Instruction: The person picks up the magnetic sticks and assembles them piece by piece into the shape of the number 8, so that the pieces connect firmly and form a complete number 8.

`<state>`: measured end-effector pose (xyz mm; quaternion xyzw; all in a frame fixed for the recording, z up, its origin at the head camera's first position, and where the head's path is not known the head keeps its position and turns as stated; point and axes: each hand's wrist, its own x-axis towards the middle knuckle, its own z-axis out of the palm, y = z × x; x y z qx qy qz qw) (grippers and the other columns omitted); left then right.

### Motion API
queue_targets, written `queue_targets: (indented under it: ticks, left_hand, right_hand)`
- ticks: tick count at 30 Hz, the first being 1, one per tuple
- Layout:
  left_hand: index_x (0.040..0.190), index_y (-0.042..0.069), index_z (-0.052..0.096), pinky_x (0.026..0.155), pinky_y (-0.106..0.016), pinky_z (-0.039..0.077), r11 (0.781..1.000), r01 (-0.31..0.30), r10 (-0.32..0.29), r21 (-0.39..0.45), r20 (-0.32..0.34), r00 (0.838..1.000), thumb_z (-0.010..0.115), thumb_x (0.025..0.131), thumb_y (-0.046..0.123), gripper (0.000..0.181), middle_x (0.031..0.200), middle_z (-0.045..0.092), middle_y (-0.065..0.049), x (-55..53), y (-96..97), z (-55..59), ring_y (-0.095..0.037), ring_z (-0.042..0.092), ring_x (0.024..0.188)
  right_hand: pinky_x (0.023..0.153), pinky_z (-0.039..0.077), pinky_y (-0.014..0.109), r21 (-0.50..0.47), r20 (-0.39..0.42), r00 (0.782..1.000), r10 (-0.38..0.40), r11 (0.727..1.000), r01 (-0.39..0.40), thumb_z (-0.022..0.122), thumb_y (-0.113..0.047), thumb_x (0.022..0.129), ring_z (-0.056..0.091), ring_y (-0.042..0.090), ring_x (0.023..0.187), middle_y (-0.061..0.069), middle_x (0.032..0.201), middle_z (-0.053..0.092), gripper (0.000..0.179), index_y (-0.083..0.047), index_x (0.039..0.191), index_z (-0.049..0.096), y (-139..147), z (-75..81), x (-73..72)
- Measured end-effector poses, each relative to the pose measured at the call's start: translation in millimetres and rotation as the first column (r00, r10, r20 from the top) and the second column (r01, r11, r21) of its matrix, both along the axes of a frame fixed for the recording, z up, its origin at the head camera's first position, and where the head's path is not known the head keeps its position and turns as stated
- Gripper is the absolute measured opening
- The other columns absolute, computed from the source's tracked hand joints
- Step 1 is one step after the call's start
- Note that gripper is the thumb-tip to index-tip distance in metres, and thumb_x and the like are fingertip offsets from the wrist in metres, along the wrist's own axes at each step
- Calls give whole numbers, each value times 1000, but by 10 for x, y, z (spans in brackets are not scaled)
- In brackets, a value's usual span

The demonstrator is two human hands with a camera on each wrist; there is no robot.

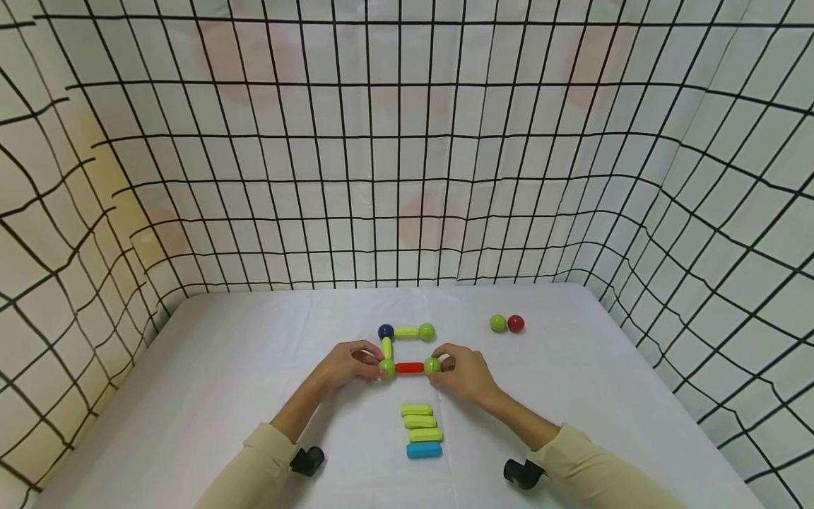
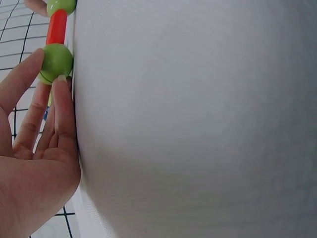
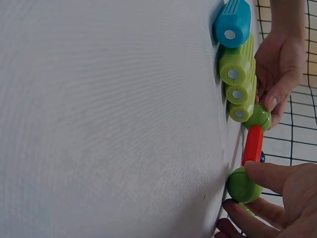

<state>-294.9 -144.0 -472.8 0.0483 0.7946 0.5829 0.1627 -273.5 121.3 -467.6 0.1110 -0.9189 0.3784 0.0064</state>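
A flat frame of balls and rods lies on the white table. Its red rod (image 1: 410, 367) joins two green balls along the near side. My left hand (image 1: 351, 362) pinches the left green ball (image 2: 57, 63) between thumb and fingers. The green ball (image 3: 243, 185) at the red rod's other end is pinched by my right hand (image 1: 467, 373). From the left ball a lime rod (image 1: 386, 348) runs back to a dark blue ball (image 1: 386, 331). Another lime rod (image 1: 405, 332) leads right from there to a green ball (image 1: 427, 331), which stands apart from the right hand.
Nearer me, three loose lime rods (image 1: 420, 422) lie in a row with a thicker blue rod (image 1: 424, 450). A loose green ball (image 1: 498, 323) and a red ball (image 1: 516, 324) sit side by side at back right. Black netting (image 1: 400, 159) surrounds the table's back and sides.
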Motion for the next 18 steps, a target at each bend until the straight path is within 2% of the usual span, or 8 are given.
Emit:
queue_targets:
  ticks: [10,18]
  left_hand:
    - [109,7,70,77,-29,56,1000,-1,1,1,5,1000,82,84,15,29,97,77,-6,-5,0,-9,-17,71,84]
    - [111,4,69,79,-32,57,1000,-7,7,13,2,1000,82,85,14,30,99,76,-8,16,14,18,-17,71,84]
  right_hand:
    - [82,58,42,10,11,1000,0,1000,-1,84,-15,82,71,17,85,4,90,77,29,-11,109,71,4,14,7]
    - [84,57,42,21,11,1000,-6,1000,6,85,-18,82,70,19,90,5,95,76,32,-12,111,72,24,50,-3]
